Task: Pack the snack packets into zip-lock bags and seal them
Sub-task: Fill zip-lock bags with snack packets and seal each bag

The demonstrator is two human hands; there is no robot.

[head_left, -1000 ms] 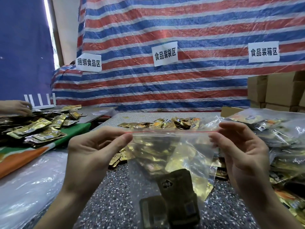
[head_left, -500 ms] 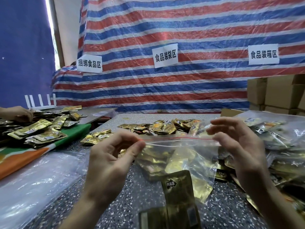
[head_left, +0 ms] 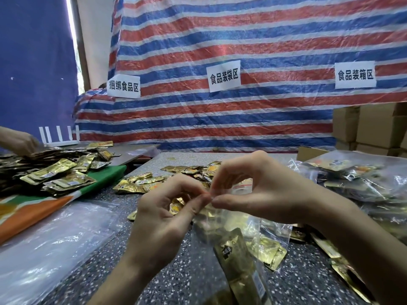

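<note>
Both hands, left [head_left: 163, 216] and right [head_left: 262, 192], pinch the zip-lock bag [head_left: 259, 236] top.

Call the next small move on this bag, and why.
Probably slide the right hand pinch rightward along the red zip strip, while the left hand holds its end. Both hands pinch the top of the bag at one spot, packets already hang inside, and the strip runs on behind the right hand; whether it is pressed shut there cannot be told.

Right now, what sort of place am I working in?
Probably a makeshift food-packing workshop: white paper zone signs on a red-and-blue striped tarpaulin, heaps of gold foil snack packets, and stacked brown cardboard cartons.
</note>
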